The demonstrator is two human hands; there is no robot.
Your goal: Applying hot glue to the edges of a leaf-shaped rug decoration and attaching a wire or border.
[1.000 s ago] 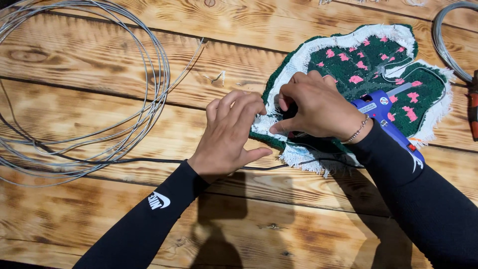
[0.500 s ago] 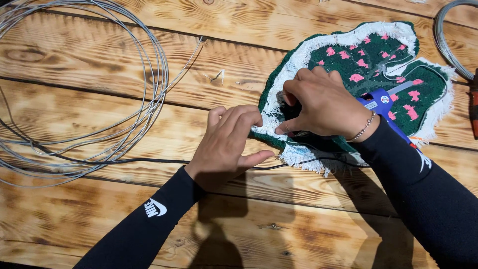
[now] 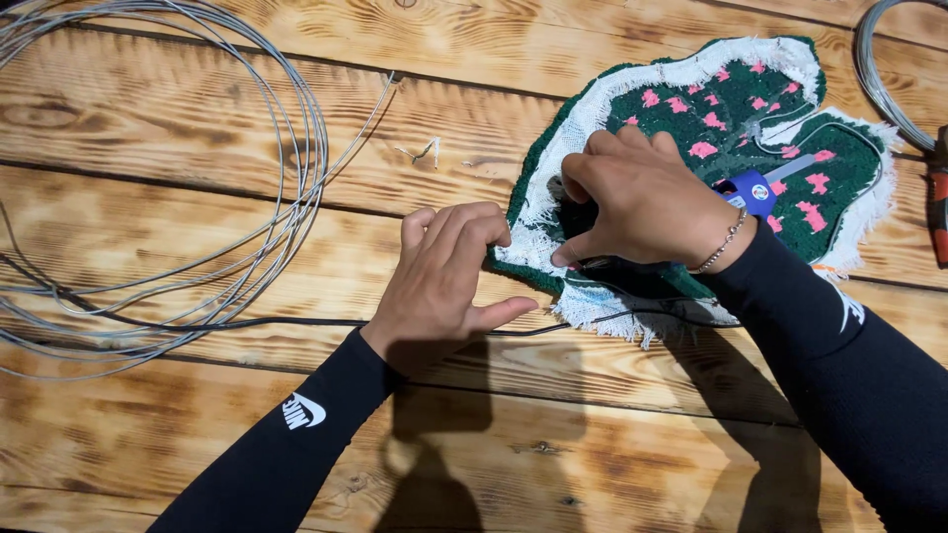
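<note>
A leaf-shaped tufted rug piece (image 3: 750, 118), dark green with pink marks and a frayed white border, lies on the wooden table (image 3: 247, 227). My right hand (image 3: 642, 202) rests on its left part, curled around a blue glue gun (image 3: 755, 190) whose dark front is hidden under my fingers. My left hand (image 3: 444, 281) lies beside it on the table. Its bent fingertips press on the rug's white edge (image 3: 523, 252), with the thumb stretched out to the right. Both arms wear black sleeves.
A large loose coil of grey wire (image 3: 197, 178) lies at the left. A second wire coil (image 3: 879, 79) and a red-handled tool (image 3: 938, 197) sit at the right edge. A thin black cable (image 3: 296, 322) crosses the table under my left wrist. A small white scrap (image 3: 425, 150) lies nearby.
My left hand's fingertips have slid slightly down along the rug's white edge. My right hand stays on the rug, shifted only a little.
</note>
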